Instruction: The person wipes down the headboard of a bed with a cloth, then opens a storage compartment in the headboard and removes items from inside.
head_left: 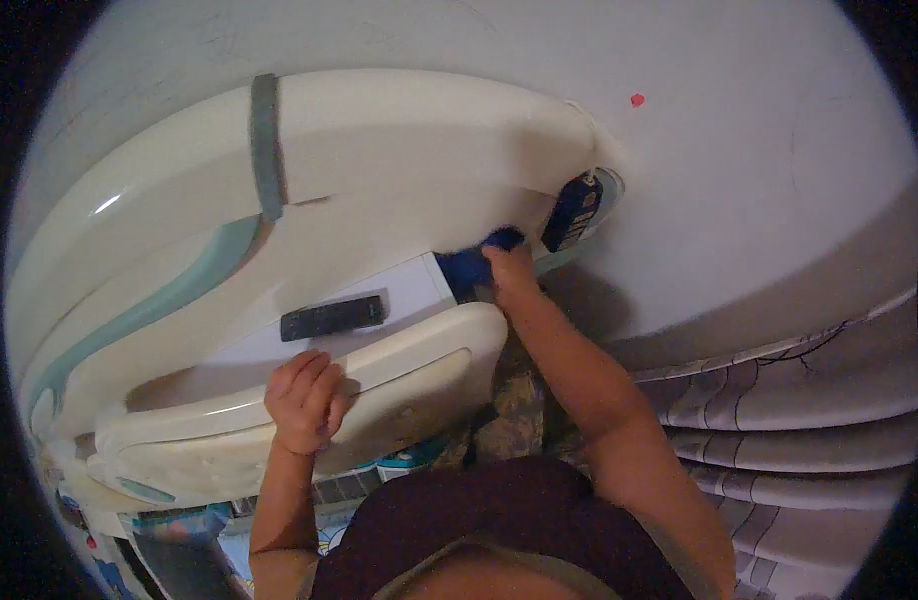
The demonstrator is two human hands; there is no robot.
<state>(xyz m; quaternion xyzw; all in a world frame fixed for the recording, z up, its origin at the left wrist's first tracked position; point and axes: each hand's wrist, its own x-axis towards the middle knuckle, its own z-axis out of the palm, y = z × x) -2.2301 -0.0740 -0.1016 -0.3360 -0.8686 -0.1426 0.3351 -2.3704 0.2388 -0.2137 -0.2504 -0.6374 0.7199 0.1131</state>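
My right hand (509, 272) is closed on dark blue cloth (463, 270) at the right end of a long, curved cream plastic body (399, 130). Part of the cloth bunches up past my fingers. In front, my left hand (304, 395) is curled up against the rim of a lower cream panel (419, 350); whatever its fingers hold, if anything, is hidden. Just beyond that hand, a black remote control (332, 317) lies on a flat white surface (409, 280). A dark blue panel with pale markings (575, 212) hangs near my right hand.
A grey-green strap (266, 145) crosses the cream body, and a teal curved bar (169, 300) runs along its left. Grey patterned curtain folds (809, 430) are at the right. A pale wall with a red spot (637, 100) rises behind.
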